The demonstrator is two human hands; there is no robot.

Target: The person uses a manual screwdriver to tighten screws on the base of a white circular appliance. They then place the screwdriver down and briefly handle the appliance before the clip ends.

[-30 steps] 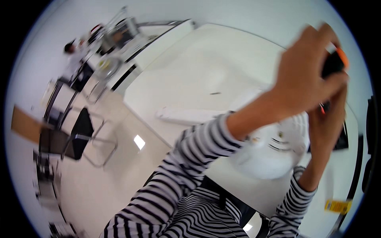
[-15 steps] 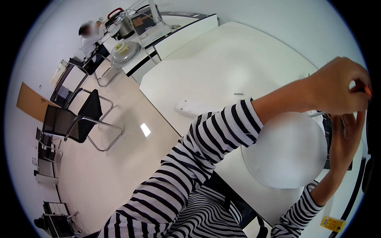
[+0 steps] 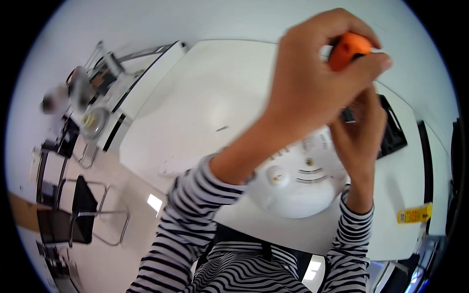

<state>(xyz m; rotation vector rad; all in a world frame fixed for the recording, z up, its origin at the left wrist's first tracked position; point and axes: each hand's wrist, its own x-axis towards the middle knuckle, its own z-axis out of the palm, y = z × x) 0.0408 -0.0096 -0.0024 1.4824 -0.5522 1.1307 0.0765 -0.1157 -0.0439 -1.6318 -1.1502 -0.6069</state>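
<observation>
Above the table, my left hand [image 3: 317,73] is closed round an orange-and-black tool handle [image 3: 348,49], like a screwdriver's; its working end is hidden. My right hand [image 3: 361,136] is raised just below it, fingers curled up under the left hand. Something small and dark shows by its thumb, too blurred to name. Under my forearms lies a white round domed housing [image 3: 298,198], with slots, a round raised post and small holes on its upward side. My left forearm covers part of it.
On the white table [image 3: 195,93] lie a small dark metal pin [image 3: 222,128], a white flat part [image 3: 173,167], a black case [image 3: 393,132] and a yellow packet [image 3: 414,214]. A black chair [image 3: 83,210] stands at left. Farther off, a person sits near a fan cage [image 3: 94,123].
My view has swung to the right, so the table sits more centrally. Both hands appear higher and farther left in view. The orange handle shows more, and the housing's slotted side is visible.
</observation>
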